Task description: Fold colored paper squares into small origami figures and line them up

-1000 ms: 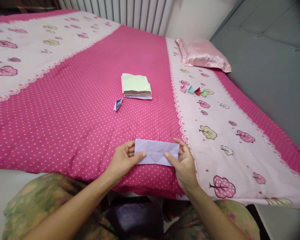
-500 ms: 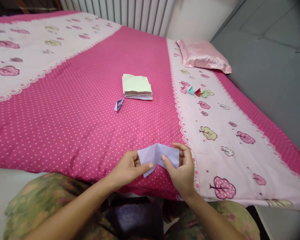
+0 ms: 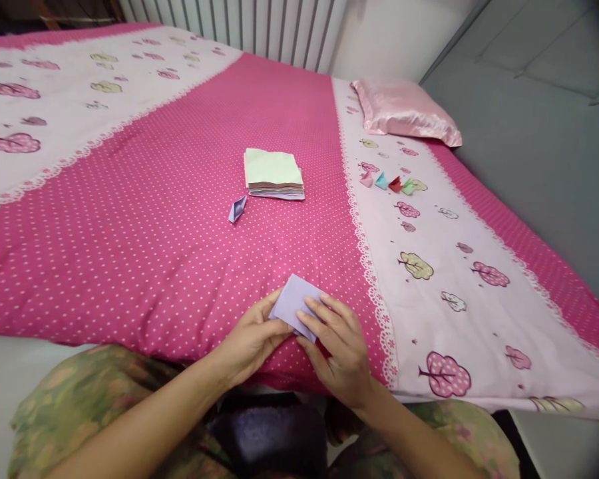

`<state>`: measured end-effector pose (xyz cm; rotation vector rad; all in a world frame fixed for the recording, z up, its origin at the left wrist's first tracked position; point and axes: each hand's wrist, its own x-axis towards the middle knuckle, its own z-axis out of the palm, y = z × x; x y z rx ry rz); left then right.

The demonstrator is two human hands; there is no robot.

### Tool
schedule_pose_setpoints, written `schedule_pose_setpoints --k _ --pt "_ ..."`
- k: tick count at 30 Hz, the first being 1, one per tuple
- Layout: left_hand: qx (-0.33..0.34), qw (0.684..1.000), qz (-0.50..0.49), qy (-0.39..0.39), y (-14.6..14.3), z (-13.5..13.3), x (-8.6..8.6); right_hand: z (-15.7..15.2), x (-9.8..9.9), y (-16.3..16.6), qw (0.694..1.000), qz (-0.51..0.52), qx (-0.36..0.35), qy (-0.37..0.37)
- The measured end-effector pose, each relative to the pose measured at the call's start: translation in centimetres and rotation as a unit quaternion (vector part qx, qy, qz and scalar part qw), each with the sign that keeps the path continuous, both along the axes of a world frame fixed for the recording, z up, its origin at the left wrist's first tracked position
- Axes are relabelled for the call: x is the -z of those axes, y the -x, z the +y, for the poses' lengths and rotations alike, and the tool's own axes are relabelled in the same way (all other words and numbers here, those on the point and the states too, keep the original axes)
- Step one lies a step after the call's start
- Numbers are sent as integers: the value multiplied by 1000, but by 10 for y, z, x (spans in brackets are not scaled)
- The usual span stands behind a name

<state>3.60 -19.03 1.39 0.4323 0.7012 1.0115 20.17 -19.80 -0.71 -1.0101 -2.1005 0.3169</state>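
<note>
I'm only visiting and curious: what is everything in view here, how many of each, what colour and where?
folded sheet: one, light purple, in both hands
paper stack: one, pale green on top, mid-bedspread
purple folded piece: one, by the stack's near left corner
small folded pieces: four, pink, turquoise, red, green, in a row, right
pillow: one, shiny pink, far right
bedspread: one, pink with white printed bands, beneath these
slatted panel: one, whitish, beyond the far edge
grey surface: one, right side
dark object: one, between the legs, unclear what
legs: two, green-patterned clothing, bottom
left hand: one, bare, at the sheet's left
right hand: one, bare, fingers over the sheet
</note>
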Motion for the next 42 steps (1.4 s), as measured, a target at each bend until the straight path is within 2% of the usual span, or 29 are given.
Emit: schedule_pose_setpoints --k 5,12,16,18,21,23,27,29,32,35,42 --pt "-3 999 -54 6 3 1 -2 1 3 0 1000 4 26 -15" --pt "0 999 -48 -14 4 1 -1 2 -2 0 1000 4 0 16" --pt "2 1000 5 -20 0 2 3 -1 -6 -2 996 48 -21 72" --pt "7 999 23 -28 -1 1 5 -1 -6 -3 986 138 20 94" --pt "43 996 59 -51 -3 -2 8 1 -5 -4 946 266 92 160" --pt "77 991 89 -63 -4 -5 9 3 -5 -5 932 273 107 212" --pt "98 978 159 -90 -3 -7 8 5 -10 -8 934 239 88 250" --pt "84 963 220 -132 -2 -6 6 5 -13 -9 935 228 67 264" --pt "39 924 323 -202 -1 -6 2 4 -18 -9 940 202 33 274" --pt "2 899 376 -225 -2 -7 0 3 -20 -7 941 186 16 282" --pt "-38 904 378 -197 -2 -7 3 5 -19 -7 929 184 46 317"
